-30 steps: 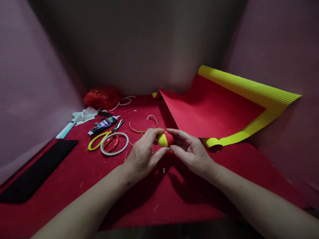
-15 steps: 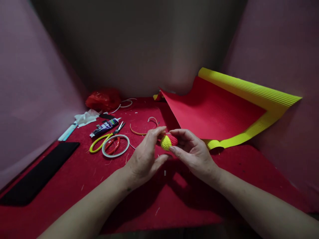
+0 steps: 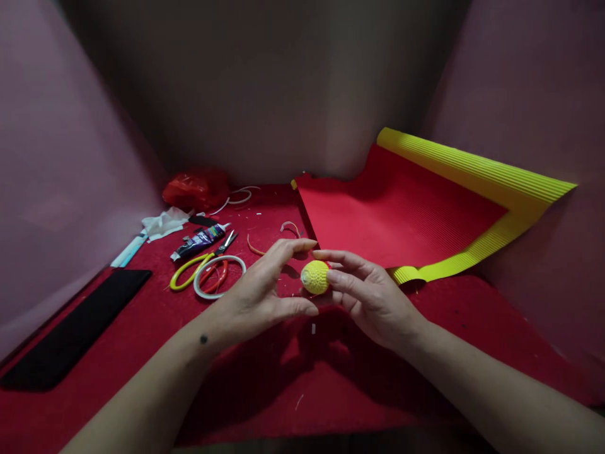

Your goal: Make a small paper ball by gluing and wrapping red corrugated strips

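Right hand (image 3: 375,296) pinches a rounded, textured yellow-and-red piece (image 3: 315,277) between thumb and fingers, above the flat, red, felt-like tabletop (image 3: 137,337). Left hand (image 3: 258,293) is just beside the piece, thumb and fingers spread.

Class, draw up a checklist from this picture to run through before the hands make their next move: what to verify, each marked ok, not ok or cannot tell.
1. Yellow piece held: ok, it is in the fingers of the right hand.
2. Left hand free: ok, open beside the piece, gripping nothing.
3. Whole piece in sight: not ok, the right hand covers part of it.
4. Scissors clear to lift: not ok, the white ring lies across the handles.
5. Tube capped: cannot tell at this size.
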The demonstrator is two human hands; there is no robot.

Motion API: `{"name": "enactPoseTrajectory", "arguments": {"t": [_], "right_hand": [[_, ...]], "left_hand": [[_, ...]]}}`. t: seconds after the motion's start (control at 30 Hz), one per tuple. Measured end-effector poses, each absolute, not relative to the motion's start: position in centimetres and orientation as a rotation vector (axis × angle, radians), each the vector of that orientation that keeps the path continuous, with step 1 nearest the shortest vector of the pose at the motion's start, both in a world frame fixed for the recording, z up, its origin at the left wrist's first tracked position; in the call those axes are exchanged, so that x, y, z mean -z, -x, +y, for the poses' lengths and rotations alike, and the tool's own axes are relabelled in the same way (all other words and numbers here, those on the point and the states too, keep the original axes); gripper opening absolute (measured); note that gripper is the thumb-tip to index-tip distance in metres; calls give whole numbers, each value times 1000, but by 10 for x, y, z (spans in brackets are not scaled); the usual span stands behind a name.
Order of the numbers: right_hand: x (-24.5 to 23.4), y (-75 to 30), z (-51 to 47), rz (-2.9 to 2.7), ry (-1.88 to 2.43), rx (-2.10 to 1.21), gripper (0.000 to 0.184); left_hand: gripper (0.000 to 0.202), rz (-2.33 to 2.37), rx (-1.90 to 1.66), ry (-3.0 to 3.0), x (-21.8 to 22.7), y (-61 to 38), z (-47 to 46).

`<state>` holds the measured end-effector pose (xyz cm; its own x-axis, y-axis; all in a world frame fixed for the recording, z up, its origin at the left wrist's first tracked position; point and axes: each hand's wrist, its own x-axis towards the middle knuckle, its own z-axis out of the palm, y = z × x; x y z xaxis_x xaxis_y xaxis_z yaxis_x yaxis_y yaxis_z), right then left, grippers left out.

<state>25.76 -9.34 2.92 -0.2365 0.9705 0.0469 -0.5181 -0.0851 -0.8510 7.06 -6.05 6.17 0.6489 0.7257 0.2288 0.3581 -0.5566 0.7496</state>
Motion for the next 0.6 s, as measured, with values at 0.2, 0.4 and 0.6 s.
{"name": "enactPoseTrajectory", "arguments": {"t": [0.2, 0.4, 0.6], "right_hand": [[-32, -257, -94, -716, 670, -1786, 22], [-31, -258, -95, -705, 685, -1795, 16], [-30, -259, -94, -709, 644, -1818, 11]], "left_hand": [[57, 830, -672, -2136, -63, -72, -61], [46, 809, -708, -2113, -58, -75, -61], [38, 818, -721, -2053, -57, -78, -60]]}}
